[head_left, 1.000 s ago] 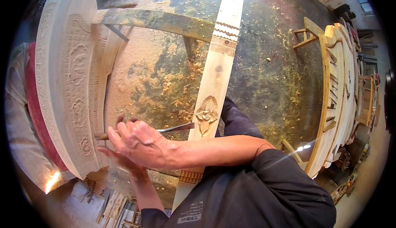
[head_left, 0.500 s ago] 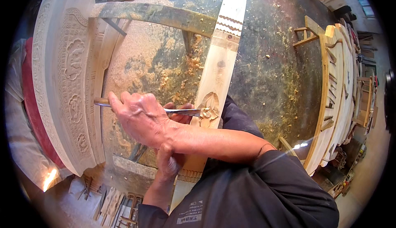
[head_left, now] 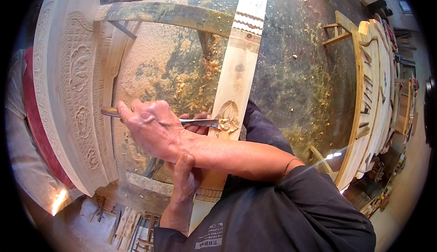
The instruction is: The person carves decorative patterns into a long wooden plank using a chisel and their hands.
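Evidently, close carving at mid-frame

The step in hand looks like paring relief detail. Left of centre in the frame, the bare right hand (head_left: 152, 125) is closed firmly around the brown wooden handle (head_left: 110, 112) of a slim steel chisel (head_left: 200, 122), its tip at the left edge of a carved flower with pointed petals (head_left: 231, 114). The bare left hand (head_left: 185, 175) is partly hidden below, thumb (head_left: 184, 160) up against the bare right forearm (head_left: 236, 154), fingers (head_left: 199, 128) beside the blade; whether they pinch the steel or only brace, I cannot tell. A further stroke would seem to call for a short, guarded push.

The long, narrow board of pale wood (head_left: 236, 84) runs from the top centre of the frame to its lower centre. The flower sits in a hollowed oval; above it come a dark round knot (head_left: 240, 68) and wavy cut ridges (head_left: 247, 23).
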`<state>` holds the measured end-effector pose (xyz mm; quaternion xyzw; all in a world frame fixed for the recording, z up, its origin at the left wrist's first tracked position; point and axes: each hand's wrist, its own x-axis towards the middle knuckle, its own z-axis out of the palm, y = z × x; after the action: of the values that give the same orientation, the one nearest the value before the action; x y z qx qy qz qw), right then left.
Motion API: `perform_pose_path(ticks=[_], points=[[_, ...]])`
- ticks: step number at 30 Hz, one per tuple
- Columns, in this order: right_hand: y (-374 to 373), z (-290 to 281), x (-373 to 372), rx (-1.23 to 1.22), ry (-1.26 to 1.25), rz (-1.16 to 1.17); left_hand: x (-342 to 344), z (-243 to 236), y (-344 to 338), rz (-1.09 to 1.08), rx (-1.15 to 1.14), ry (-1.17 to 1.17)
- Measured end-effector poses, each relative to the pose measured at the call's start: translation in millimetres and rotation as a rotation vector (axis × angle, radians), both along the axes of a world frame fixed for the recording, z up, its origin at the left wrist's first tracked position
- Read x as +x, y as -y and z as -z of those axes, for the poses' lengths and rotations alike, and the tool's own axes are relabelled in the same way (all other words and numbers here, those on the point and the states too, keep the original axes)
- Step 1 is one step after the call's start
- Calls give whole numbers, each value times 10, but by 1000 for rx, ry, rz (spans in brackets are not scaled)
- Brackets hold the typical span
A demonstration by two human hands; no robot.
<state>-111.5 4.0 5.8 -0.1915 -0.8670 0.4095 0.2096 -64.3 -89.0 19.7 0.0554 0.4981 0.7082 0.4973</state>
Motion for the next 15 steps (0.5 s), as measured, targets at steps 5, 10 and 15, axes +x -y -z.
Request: perform_pose_path(ticks=[5, 10, 15], points=[[46, -46, -13, -3, -36, -3, 12, -63, 31, -24, -16, -23], [-3, -9, -9, -11, -17, 1, 5, -27, 7, -11, -8, -2], [-16, -45, -3, -37, -15, -16, 8, -40, 3, -30, -4, -16]])
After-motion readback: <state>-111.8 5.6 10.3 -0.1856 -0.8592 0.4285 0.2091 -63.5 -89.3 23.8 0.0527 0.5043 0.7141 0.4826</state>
